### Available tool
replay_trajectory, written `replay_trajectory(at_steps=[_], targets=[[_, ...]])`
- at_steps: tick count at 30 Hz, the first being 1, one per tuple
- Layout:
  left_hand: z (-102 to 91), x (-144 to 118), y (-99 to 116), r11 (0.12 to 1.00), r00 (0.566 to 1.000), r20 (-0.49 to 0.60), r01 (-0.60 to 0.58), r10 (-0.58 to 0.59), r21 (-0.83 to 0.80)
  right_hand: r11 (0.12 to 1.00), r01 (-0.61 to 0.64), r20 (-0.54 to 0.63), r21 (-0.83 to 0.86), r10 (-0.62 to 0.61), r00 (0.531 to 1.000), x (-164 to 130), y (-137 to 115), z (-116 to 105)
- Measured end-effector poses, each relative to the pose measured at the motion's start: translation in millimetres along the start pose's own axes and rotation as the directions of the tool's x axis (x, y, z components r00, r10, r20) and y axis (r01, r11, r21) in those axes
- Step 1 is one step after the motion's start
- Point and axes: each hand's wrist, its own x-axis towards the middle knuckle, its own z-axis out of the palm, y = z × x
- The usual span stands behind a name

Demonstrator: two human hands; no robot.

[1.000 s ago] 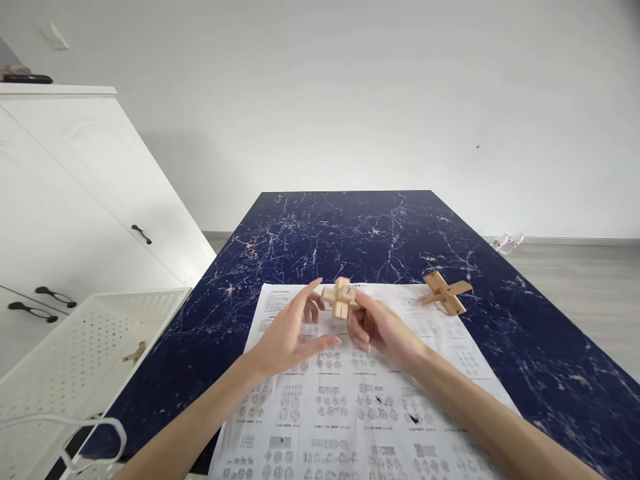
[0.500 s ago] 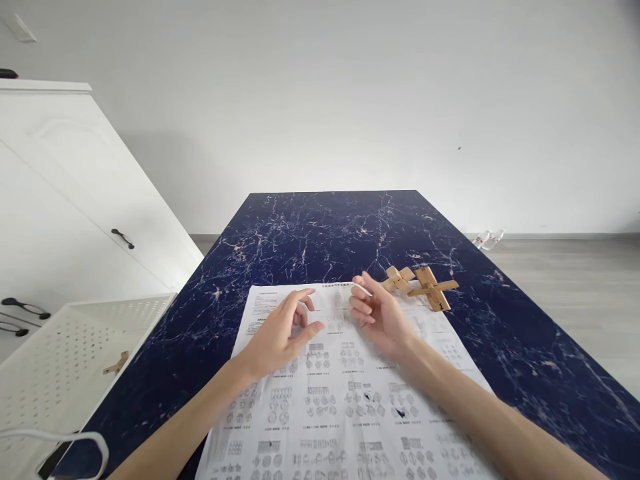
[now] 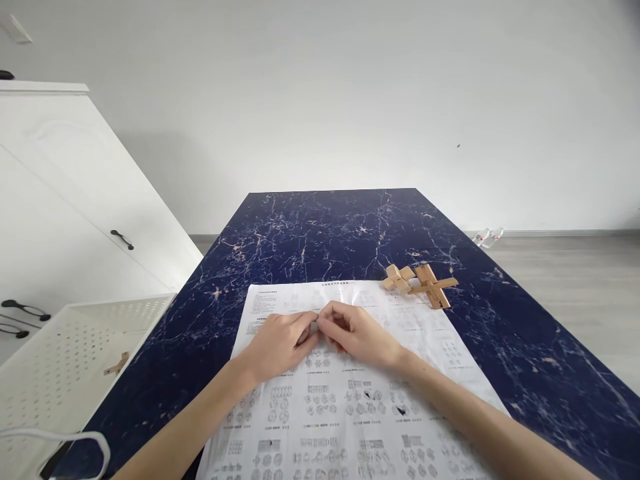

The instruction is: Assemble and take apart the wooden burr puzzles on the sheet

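We rest both hands on the printed sheet (image 3: 350, 407) that lies on the dark blue marbled table (image 3: 320, 227). Our left hand (image 3: 281, 343) lies knuckles up with the fingers curled loosely inward, their tips turned toward 3 o'clock; it grips nothing that we can see. Our right hand (image 3: 356, 335) lies beside it, fingers bent and pointing toward 9 o'clock, so that the fingertips of the two hands meet near the upper middle of the sheet. Whether a small thing sits pinched between the tips we cannot tell; nothing shows there.

The sheet is covered with rows of small diagrams and a block of text at its 11 o'clock corner. At about 2 o'clock from our right hand, well apart from it, the small wooden puzzle (image 3: 399, 277) sits at the sheet's far edge, touching the larger wooden cross (image 3: 433, 287) just to its 3 o'clock side.

At 9 o'clock, off the table, stands a white perforated basket (image 3: 75, 347) with a small wooden piece (image 3: 116, 365) in it, and behind it a white cabinet (image 3: 60, 193).
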Motion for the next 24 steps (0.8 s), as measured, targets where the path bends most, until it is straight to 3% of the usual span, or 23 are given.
replay_trajectory(at_steps=[5, 24], targets=[[-0.2, 0.2, -0.8, 1.000, 1.000, -0.021, -0.018, 0.017, -0.022, 0.987, 0.035, 0.014, -0.159, -0.034, 0.999, -0.3, -1.2, 4.1], [0.4, -0.6, -2.9, 1.000, 1.000, 0.004, -0.004, 0.004, 0.014, 0.982, 0.028, 0.024, -0.186, -0.024, 0.999, 1.5, -1.2, 4.7]])
